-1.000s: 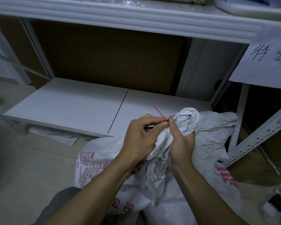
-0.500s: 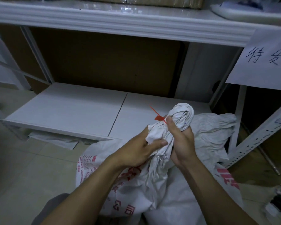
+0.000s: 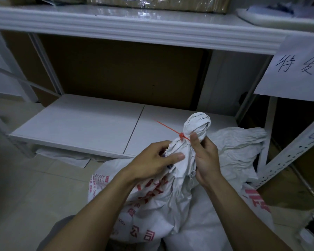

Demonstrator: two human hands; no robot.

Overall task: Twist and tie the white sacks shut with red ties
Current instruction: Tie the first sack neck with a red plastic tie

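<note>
I am looking down at a white sack [image 3: 152, 201] sitting on the floor just in front of the low shelf [image 3: 76, 124], its neck bunched up into a twisted knob. A red tie [image 3: 179, 135] is cinched around that neck, its free tail sticking out up and to the left. My left hand [image 3: 152, 161] is curling around loose fabric just under the tie, thumb pressing the cloth; my right hand [image 3: 204, 156] is wrapping the neck from the other side, thumb up beside the tie's lock. Both are closed on sack fabric, neither on the tie itself. The woven cloth is reading as soft, crinkly and light at the neck; I judge the body heavier, so holding close under the tie is best, and the thin tail should be pinched near the lock for pulling tight. A second white sack [image 3: 239, 147] is slumping just behind on the right. A slanted shelf post [image 3: 290, 156] and a hanging paper sign [image 3: 297, 67] are crowding the right side; the shelf board ahead is bare.
</note>
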